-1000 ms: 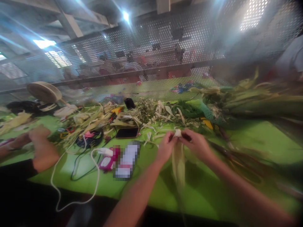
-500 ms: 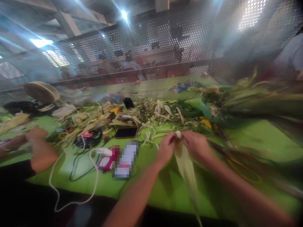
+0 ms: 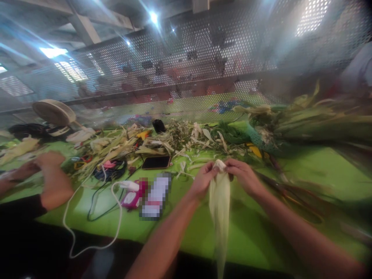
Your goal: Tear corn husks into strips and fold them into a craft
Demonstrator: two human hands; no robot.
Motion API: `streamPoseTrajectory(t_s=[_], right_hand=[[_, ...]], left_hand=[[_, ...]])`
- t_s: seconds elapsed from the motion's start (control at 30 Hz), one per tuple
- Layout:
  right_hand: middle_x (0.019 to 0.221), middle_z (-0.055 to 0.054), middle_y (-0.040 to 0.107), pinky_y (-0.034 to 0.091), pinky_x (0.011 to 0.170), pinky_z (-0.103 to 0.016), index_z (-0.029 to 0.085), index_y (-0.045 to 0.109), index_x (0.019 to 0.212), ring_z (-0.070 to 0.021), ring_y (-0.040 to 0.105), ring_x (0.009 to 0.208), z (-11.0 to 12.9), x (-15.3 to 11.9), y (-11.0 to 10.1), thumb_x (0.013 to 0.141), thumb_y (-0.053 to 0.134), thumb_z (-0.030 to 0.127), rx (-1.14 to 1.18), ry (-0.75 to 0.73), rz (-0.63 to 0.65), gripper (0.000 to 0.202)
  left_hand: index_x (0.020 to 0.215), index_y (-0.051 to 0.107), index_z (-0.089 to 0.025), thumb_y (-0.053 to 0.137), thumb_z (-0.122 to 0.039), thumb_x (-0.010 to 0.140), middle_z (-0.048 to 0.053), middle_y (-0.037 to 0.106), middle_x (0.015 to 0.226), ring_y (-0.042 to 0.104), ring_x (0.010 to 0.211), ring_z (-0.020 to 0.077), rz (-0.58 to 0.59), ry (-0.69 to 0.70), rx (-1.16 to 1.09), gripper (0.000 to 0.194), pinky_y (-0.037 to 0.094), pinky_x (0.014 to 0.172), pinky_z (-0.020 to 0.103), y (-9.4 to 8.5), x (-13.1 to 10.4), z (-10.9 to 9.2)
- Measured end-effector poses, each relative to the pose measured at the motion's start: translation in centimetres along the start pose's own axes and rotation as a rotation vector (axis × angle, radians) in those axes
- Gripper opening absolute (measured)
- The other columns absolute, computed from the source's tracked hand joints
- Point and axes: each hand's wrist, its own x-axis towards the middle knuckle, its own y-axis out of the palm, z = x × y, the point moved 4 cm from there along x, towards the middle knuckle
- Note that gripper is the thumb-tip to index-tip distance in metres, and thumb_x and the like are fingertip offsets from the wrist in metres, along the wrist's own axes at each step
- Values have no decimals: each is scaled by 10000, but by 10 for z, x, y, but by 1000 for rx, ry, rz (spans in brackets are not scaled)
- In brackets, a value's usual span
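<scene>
A long pale green husk-like leaf (image 3: 220, 205) hangs down past the table's front edge, its whitish top bunched between my two hands. My left hand (image 3: 204, 179) pinches the top from the left side. From the right, my right hand (image 3: 241, 174) grips the same top, fingers closed on it. The two hands are close together above the green table. Left of them lie a dark-screened phone (image 3: 156, 162) and a pixelated flat object (image 3: 156, 196). Some fingertips are hidden behind the leaf.
Dry husks (image 3: 133, 145) are heaped along the back of the green table (image 3: 192, 232). A magenta device (image 3: 132, 198) with a white cable (image 3: 118, 221) lies left. Another person's hands (image 3: 49, 161) are at far left, near a fan (image 3: 54, 112). Large leaves (image 3: 325, 120) lie right.
The hanging leaf has swung left and now hangs nearly straight, with its broad side showing. My hands have shifted slightly around its top, and the other person's hands have moved a little.
</scene>
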Motion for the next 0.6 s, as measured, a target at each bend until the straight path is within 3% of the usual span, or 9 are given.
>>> streamPoseTrajectory(t_s=[0.1, 0.2, 0.37, 0.6], right_hand=[[783, -11, 621, 443, 622, -276, 205, 628, 882, -175, 569, 701, 2, -2, 1, 859, 523, 300, -165, -20, -22, 144], [901, -28, 658, 411, 645, -279, 221, 604, 1025, -190, 582, 760, 5, -5, 2, 889, 571, 446, -463, -59, -50, 265], [787, -29, 618, 260, 540, -272, 219, 559, 850, -170, 516, 620, -2, -4, -2, 944, 478, 537, -875, -83, -148, 342], [788, -41, 609, 276, 586, -291, 217, 560, 846, -177, 536, 659, -5, -4, 0, 1030, 310, 439, -1020, -228, -31, 382]], left_hand=[[879, 596, -174, 619, -416, 871, 22, 600, 840, 550, 809, 165, -64, 113, 340, 243, 441, 768, 288, -3, -2, -10], [884, 590, -178, 558, -331, 899, 16, 607, 842, 544, 825, 170, -103, 168, 546, 157, 424, 776, 285, -4, -3, -17], [893, 603, -174, 553, -251, 867, 5, 619, 838, 547, 792, 157, -45, 205, 671, 95, 425, 756, 270, -1, -3, -15], [933, 669, -150, 624, -339, 818, 14, 649, 817, 546, 742, 164, 30, 147, 740, 226, 423, 697, 269, -5, 0, -6]])
